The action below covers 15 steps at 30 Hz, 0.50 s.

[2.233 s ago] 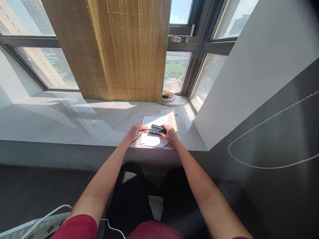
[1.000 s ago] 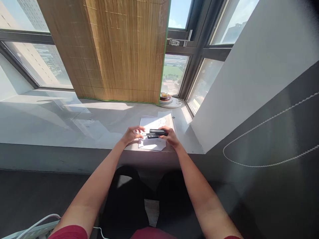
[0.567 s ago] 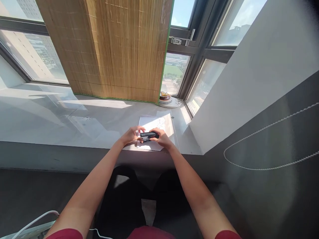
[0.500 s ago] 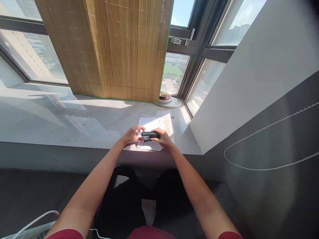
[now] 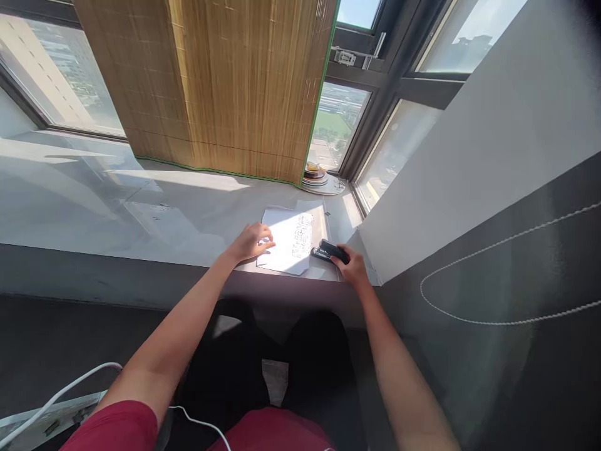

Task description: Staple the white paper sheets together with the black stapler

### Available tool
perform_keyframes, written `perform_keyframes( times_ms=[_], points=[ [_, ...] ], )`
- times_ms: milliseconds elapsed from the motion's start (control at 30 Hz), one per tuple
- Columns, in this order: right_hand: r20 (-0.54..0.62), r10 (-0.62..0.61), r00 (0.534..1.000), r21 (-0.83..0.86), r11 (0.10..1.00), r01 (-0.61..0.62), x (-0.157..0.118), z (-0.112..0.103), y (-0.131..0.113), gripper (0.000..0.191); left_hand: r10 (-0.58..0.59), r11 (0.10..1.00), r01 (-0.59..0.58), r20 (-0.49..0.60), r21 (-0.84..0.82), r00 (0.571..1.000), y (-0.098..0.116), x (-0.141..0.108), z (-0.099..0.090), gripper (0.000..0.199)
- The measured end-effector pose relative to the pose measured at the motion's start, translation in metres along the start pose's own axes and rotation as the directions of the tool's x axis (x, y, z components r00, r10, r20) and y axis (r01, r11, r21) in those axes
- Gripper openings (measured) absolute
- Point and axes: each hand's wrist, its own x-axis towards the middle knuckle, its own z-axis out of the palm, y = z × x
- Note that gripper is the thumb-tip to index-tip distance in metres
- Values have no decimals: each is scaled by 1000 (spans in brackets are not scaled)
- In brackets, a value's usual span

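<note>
A black stapler [image 5: 331, 250] is gripped at its right end by my right hand [image 5: 353, 268], just right of the papers, its two arms spread at the left end. White sheets [image 5: 284, 241] lie on the window sill, the top one with dark writing on its right part. My left hand [image 5: 253, 242] rests at the left edge of the sheets with its fingers curled; whether it pinches the paper is too small to tell.
A stack of plates [image 5: 322, 181] stands in the sill's back corner by the window. A bamboo blind [image 5: 225, 88] hangs behind the sill [image 5: 188, 219]. To the right, a beaded cord [image 5: 469, 319] loops beside the wall. A white cable [image 5: 70, 391] runs at the lower left.
The stapler has moved right, off the papers, in my right hand. My left hand has let go of it and stays by the papers' left edge. The view has shifted slightly.
</note>
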Motion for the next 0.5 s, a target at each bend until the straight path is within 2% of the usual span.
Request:
perform_keyframes(
  times_ms=[100, 200, 300, 400, 500],
  points=[
    [32, -140, 990, -14, 990, 140, -1, 5, -7, 41, -1, 997, 4, -38, 78, 999, 27, 0, 4, 24],
    [45, -232, 972, -78, 969, 235, -2, 4, -11, 45, -13, 998, 13, -13, 69, 1000, 70, -8, 24, 31],
    [45, -242, 969, -136, 960, 246, -3, 2, -12, 47, -55, 990, 41, 103, 133, 993, 106, -21, 49, 44],
    [62, -241, 969, -133, 960, 247, -4, 2, -12, 48, -106, 980, 79, 143, 184, 984, 123, -28, 64, 60],
    [88, -250, 964, -129, 957, 260, -3, 3, -13, 48, -133, 982, 112, 135, 149, 982, 125, -27, 67, 68]
  ],
)
